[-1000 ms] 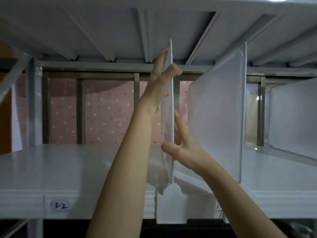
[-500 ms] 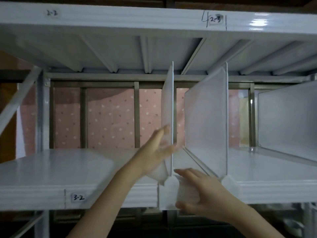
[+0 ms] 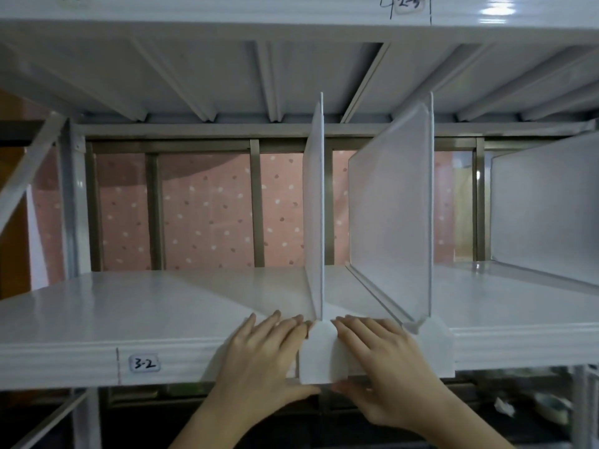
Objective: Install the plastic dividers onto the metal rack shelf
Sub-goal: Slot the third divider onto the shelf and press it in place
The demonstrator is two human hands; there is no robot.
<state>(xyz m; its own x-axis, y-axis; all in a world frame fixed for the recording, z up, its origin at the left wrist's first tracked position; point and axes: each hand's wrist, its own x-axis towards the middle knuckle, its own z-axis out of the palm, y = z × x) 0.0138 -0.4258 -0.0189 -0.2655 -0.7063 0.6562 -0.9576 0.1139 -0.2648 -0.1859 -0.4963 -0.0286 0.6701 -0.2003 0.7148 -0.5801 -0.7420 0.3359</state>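
A translucent white plastic divider point(image 3: 315, 202) stands upright on the white metal shelf point(image 3: 129, 306), its front clip point(image 3: 319, 358) hanging over the shelf's front edge. My left hand point(image 3: 262, 358) grips the shelf lip on the clip's left side, fingers on top and thumb underneath. My right hand point(image 3: 379, 361) does the same on the clip's right side. Both hands touch the base of the divider.
A second divider point(image 3: 395, 215) stands clipped to the right, and a third point(image 3: 547, 202) further right. The upper shelf point(image 3: 291, 24) hangs close above the divider tops. A label "3-2" point(image 3: 145, 363) marks the front edge. Rack posts point(image 3: 73, 202) rise at the left.
Both hands have come down from the divider's panel to its base clip at the shelf's front edge. The divider now stands straight, and the view has tilted down a little.
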